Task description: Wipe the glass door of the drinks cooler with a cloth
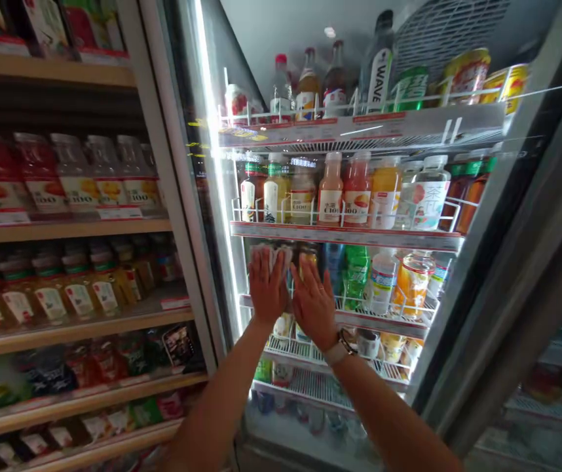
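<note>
Upright clear glass door (344,144) of a lit drinks cooler forms the working surface, beside shop shelving. Fingers of the left hand (267,282) are extended close together, pressing a crumpled whitish cloth or tissue (287,257) against the pane without clenching it. Fingers of the right hand (314,301) are straight, slightly spread, laid just beside it; nothing is seen in their grasp. Wiping appears to be in progress at the pane's middle height. No boundary between wiped and unwiped glass is discernible, so the share completed or outstanding cannot be determined; reflections cross the upper pane. A wristwatch with pale strap (336,354) sits on the right wrist. Behind the glass, white wire shelves (305,387) carry bottles and cans, among them a bright green plastic bottle (356,269). A white light strip (205,72) runs down the cooler's left side. Farther left, wooden-edged shelves (69,233) hold rows of capped bottles (38,170).
</note>
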Demonstrator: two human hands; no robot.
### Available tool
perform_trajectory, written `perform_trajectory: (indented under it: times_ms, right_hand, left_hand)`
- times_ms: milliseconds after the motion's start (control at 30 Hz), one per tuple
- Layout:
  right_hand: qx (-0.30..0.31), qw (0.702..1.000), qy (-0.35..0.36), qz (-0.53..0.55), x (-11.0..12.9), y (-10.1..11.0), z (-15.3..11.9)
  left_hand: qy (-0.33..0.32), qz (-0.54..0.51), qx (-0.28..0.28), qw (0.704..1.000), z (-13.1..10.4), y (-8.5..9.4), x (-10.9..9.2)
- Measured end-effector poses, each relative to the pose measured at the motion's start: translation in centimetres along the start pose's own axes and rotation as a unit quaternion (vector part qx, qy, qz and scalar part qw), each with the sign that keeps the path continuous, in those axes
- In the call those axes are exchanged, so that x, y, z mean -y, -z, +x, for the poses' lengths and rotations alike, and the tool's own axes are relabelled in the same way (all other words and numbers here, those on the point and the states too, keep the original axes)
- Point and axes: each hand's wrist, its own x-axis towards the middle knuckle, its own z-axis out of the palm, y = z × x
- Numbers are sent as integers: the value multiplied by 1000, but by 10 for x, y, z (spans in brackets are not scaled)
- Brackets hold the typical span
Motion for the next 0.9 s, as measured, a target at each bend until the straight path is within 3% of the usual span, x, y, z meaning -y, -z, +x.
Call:
perform_trajectory:
  times_ms: [133, 267, 400, 500, 633, 733, 800, 900]
  right_hand:
    - [-24, 998, -19, -58, 19, -36, -27]
    - [-34, 994, -23, -104, 23, -52, -51]
    - [-41, 992, -24, -119, 21, -55, -55]
    - [-33, 991, -31, -127, 20, -58, -57]
    - [-21, 990, -50, -134, 20, -61, -61]
    - [-23, 989, -56, -134, 22, -63, -64]
    - [-25, 988, -68, -134, 25, -65, -65]
    - [-34, 985, -99, -137, 32, -71, -68]
  left_hand:
    - [-9, 40, 17, 999, -71, -2, 10]
    - [-29, 45, 38, 998, -135, 2, 24]
    - [-67, 35, 94, 993, -161, 16, 41]
    - [-78, 19, 129, 988, -136, 27, 62]
    - [-19, -7, 111, 994, -52, 34, 91]
    - [54, -18, 65, 996, 4, 36, 105]
    - [72, -16, 38, 997, 18, 36, 107]
    - [75, -6, 26, 997, -2, 32, 104]
